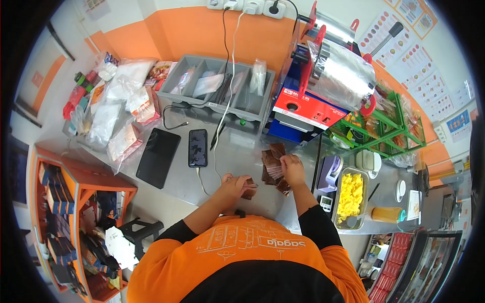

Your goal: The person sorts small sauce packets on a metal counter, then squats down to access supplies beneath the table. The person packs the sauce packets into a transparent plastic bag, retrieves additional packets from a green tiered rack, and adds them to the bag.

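Brown sachets [249, 189] are held in my left hand [233, 188], its fingers closed round them just above the steel counter's front edge. My right hand [293, 170] has its fingers pinched at the right side of a loose pile of brown sachets [272, 164] on the steel counter [222, 166]. Whether a sachet is between those fingers is too small to tell. A phone [197, 148] with a white cable lies to the left of the hands, and a black tablet-like slab [158, 158] lies farther left.
A grey divided bin [217, 108] stands at the back, beside plastic bags [121, 83]. Back right is a sealing machine [308, 108] with film rolls, then green baskets [389, 126]. A container of yellow food [351, 194] and a bottle [388, 214] stand at right.
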`<state>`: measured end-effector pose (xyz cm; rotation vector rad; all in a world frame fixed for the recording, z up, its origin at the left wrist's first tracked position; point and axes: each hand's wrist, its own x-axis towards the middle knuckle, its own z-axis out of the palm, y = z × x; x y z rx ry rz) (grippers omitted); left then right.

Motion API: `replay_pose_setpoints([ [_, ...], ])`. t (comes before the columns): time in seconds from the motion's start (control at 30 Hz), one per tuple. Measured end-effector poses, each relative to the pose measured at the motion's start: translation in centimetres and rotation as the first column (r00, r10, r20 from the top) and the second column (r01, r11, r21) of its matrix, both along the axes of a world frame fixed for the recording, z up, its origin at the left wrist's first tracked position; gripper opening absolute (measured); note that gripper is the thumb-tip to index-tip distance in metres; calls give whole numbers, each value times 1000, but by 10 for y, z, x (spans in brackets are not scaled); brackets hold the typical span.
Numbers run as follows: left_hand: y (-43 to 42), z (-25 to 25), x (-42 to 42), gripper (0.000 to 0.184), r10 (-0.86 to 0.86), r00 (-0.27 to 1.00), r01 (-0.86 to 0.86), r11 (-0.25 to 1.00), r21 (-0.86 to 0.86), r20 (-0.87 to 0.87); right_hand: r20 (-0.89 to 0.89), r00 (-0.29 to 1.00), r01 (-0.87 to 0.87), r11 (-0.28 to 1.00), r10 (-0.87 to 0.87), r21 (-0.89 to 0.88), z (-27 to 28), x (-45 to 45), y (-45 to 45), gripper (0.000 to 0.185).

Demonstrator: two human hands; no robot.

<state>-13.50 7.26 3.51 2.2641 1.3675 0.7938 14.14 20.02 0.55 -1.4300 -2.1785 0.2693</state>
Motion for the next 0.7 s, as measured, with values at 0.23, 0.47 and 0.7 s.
replay_pose_setpoints([
  [0.23, 1, 2, 4, 49, 41, 997, -43, 998, -36, -70, -240, 892, -393, 920, 384, 12, 41, -57, -29, 13],
  [0.47, -2, -2, 7, 36, 119, 993, -119, 993, -27, 0, -598, 767, -587, 634, 235, -503, 24, -70, -61, 37],
  [0.7, 1, 1, 9, 45, 85, 996, -85, 995, 46, -3, -397, 812, -563, 752, 427, -342, 38, -71, -75, 29],
])
